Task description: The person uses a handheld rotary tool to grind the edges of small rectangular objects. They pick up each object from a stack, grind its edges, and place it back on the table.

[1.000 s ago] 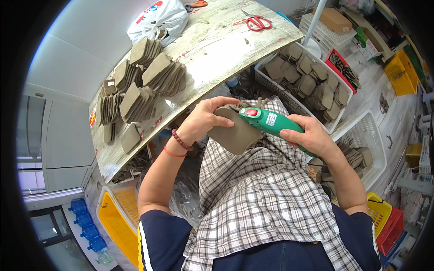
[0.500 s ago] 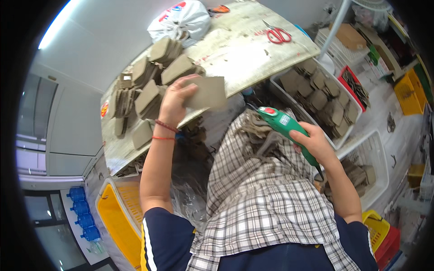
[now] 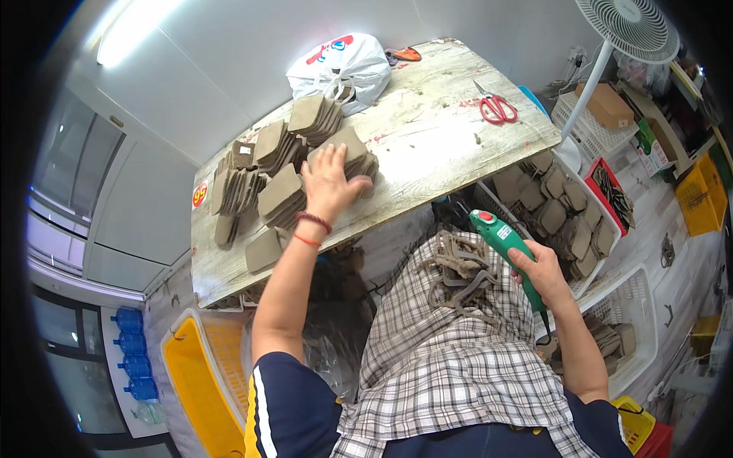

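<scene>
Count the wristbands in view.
2, both on the wrist of the left hand: a dark red beaded bracelet, then a thin red band farther up the forearm. No others show.

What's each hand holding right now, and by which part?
Right hand: green handheld tool, by the rear part of its body, behind the red switch. Left hand: spread over a pad stack, no grip visible.

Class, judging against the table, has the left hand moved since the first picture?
Yes, forward: the left hand moved from beside the table to the stacked brown pieces on it.
</scene>
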A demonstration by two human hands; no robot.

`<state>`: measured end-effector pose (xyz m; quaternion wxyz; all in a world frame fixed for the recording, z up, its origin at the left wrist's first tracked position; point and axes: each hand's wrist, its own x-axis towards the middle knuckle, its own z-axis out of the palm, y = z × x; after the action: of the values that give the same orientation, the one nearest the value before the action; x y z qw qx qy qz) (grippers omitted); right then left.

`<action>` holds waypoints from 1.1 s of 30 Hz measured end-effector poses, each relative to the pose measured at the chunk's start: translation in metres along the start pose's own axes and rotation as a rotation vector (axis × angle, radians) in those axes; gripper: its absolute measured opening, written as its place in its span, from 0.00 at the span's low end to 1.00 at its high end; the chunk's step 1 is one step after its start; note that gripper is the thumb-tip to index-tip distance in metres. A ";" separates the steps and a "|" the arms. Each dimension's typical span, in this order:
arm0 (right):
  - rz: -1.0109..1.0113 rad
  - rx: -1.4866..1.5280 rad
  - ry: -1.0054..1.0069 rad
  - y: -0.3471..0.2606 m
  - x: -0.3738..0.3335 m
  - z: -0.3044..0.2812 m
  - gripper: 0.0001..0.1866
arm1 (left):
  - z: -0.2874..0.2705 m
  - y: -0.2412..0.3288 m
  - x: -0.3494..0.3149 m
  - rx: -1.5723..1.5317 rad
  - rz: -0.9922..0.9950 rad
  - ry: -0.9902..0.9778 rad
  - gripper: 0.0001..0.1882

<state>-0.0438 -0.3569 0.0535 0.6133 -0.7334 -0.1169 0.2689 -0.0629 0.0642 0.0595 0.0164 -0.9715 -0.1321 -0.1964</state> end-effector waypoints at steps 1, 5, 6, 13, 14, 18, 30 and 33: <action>0.010 -0.003 0.026 0.001 0.004 -0.001 0.17 | 0.001 0.013 -0.013 0.014 0.015 -0.021 0.48; -0.072 -0.149 0.134 -0.005 0.046 -0.001 0.19 | 0.034 0.030 -0.005 0.049 -0.063 -0.092 0.58; -0.102 -0.191 0.158 -0.008 0.063 0.000 0.19 | 0.045 0.031 0.005 0.042 -0.044 -0.069 0.58; -0.370 -0.752 0.385 -0.027 0.174 0.014 0.27 | 0.087 0.025 0.098 0.084 -0.013 0.012 0.58; -0.411 -0.834 0.415 -0.027 0.192 0.016 0.28 | 0.093 0.017 0.113 0.095 -0.013 0.011 0.57; -0.522 -0.969 0.394 -0.035 0.258 0.033 0.25 | 0.099 -0.001 0.157 0.180 -0.063 -0.078 0.56; -0.441 -1.230 0.526 -0.001 0.335 0.055 0.29 | 0.095 0.013 0.153 0.362 0.145 0.131 0.49; -0.833 -0.959 0.760 0.008 0.244 0.014 0.31 | 0.075 0.036 0.121 0.340 0.255 0.341 0.40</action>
<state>0.1494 -0.2243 -0.0167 0.2749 -0.8582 -0.2700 -0.3391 0.0825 0.0660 0.0373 0.2259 -0.9164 -0.0351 -0.3285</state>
